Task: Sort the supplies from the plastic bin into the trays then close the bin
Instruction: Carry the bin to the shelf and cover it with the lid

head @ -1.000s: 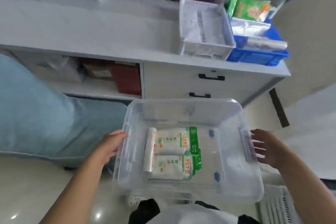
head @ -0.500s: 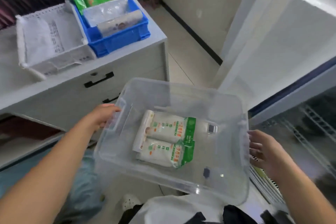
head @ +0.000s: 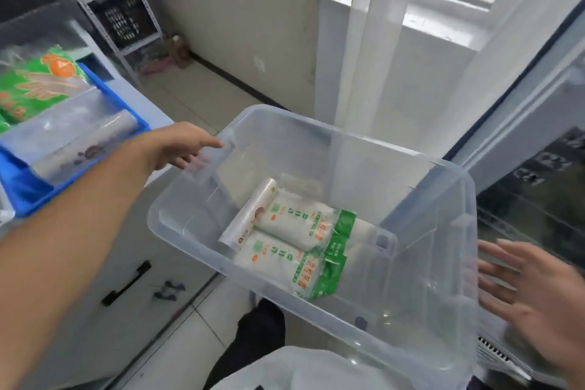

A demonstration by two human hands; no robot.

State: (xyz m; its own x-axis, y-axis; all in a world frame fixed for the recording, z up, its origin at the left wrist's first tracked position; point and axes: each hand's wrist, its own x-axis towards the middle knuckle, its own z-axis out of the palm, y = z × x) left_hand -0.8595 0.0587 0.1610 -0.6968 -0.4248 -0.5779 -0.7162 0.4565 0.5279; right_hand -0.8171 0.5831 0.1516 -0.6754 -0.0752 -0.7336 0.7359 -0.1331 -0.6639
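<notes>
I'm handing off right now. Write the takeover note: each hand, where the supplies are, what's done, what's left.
Left hand: grips the clear bin's left handle.
Right hand: fingers spread flat against the bin's right end, not curled.
In the bin: a plastic roll and two green-and-white packets.
Blue tray on the counter already holds a green packet, a clear bag and a roll.
Left: move the three items to the trays, then close the bin. No lid in view.

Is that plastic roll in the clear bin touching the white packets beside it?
Touching. Head view: the roll lies flush along both packets, no gap.
</notes>
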